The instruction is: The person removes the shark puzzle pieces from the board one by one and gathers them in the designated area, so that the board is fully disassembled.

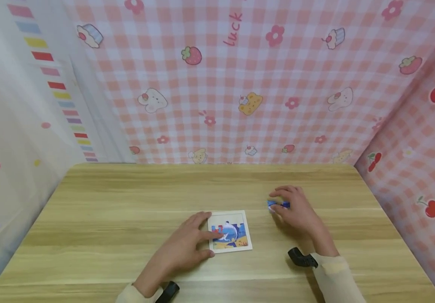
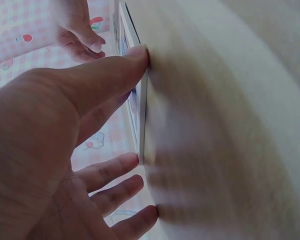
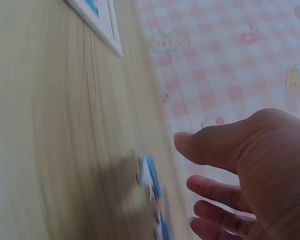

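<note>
the jigsaw puzzle (image 1: 236,218) lies flat on the tabletop (image 1: 126,202), well in from the back edge. it looks more than half done: the bottom is full of blue and orange picture, but the top is bare. at least 2 loose pieces (image 1: 271,203) sit to its right, nearer the back edge, so they seem left to fit. the left hand (image 1: 183,240) has its fingers spread, touching the puzzle's left side. the right hand (image 1: 295,208) bends loosely over the pieces, gripping nothing.
</note>
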The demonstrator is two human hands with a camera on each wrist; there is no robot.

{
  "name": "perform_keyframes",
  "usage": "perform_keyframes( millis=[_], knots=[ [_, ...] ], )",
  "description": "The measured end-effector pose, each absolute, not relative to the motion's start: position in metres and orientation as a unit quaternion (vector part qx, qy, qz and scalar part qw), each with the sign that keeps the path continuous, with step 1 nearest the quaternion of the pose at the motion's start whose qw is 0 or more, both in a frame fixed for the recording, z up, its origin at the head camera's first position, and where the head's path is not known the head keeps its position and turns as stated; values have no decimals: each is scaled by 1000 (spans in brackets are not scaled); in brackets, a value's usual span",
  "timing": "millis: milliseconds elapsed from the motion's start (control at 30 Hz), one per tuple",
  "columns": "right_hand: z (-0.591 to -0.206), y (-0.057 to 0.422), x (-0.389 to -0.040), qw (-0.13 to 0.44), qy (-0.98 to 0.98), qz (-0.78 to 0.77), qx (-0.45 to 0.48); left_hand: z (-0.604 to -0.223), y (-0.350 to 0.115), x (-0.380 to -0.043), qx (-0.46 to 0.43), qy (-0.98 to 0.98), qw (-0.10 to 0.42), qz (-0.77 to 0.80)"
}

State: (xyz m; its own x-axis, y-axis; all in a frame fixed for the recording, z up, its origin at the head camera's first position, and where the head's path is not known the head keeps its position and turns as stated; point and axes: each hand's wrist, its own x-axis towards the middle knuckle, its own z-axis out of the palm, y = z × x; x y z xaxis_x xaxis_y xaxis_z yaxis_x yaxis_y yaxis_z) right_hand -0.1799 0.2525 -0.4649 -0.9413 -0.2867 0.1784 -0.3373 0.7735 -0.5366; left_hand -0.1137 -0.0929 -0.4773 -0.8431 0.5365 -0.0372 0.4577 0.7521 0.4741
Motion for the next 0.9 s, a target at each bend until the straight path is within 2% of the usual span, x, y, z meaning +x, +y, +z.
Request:
perform_keyframes(
  millis=[167, 433, 633, 900],
  knots=[
    [-463, 233, -176, 30, -937, 303, 174, -475, -93, -114, 264, 931, 89, 235],
    [-467, 209, -169, -51, -923, 337, 177, -470, -81, -110, 296, 921, 80, 241],
    [-467, 196, -166, -71, -911, 342, 219, -474, -75, -107, 335, 913, 80, 220],
    [-469, 187, -161, -95, -909, 328, 238, -476, -71, -104, 339, 917, 83, 194]
  ],
)
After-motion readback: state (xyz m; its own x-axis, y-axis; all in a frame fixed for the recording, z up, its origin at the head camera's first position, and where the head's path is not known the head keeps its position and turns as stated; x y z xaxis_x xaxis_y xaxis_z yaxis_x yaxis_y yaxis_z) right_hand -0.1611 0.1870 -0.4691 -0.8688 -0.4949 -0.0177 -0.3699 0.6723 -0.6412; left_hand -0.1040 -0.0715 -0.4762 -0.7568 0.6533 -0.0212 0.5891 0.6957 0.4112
